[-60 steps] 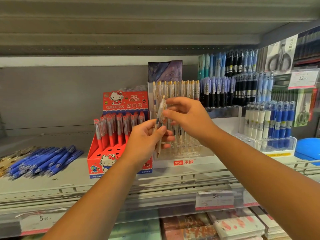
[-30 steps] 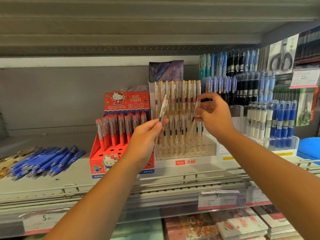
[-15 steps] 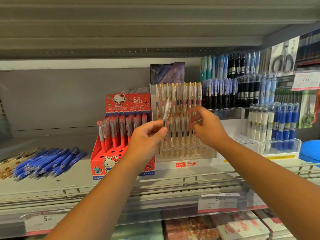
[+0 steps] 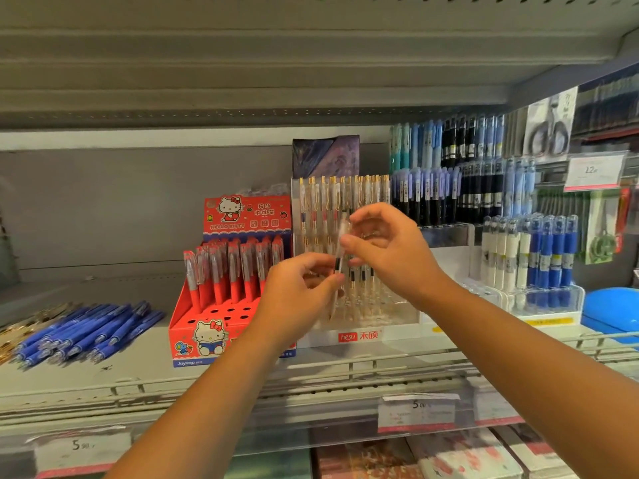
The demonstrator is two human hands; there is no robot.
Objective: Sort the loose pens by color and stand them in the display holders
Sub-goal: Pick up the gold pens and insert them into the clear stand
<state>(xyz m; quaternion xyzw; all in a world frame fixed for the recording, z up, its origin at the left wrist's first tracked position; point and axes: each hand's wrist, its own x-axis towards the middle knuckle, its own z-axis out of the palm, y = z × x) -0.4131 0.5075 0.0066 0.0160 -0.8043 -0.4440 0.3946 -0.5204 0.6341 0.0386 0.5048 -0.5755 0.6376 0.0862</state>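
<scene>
The left hand (image 4: 301, 293) grips a clear pen (image 4: 338, 267) low on its barrel, upright, in front of the clear holder (image 4: 380, 337) marked "hesu 禾硕". The right hand (image 4: 389, 252) pinches the pen's upper end with thumb and curled fingers. Both hands cover the holder's middle rows of gold-clipped pens. Just left stands a red box (image 4: 214, 312) of red pens — "HELLO KITTY" above, "Joytop" below. Loose blue pens (image 4: 86, 331) lie on the shelf (image 4: 138, 378) further left. A shelf-edge price tag (image 4: 419, 409) reads "5.00" — an upper tag (image 4: 593, 171) shows "12".
</scene>
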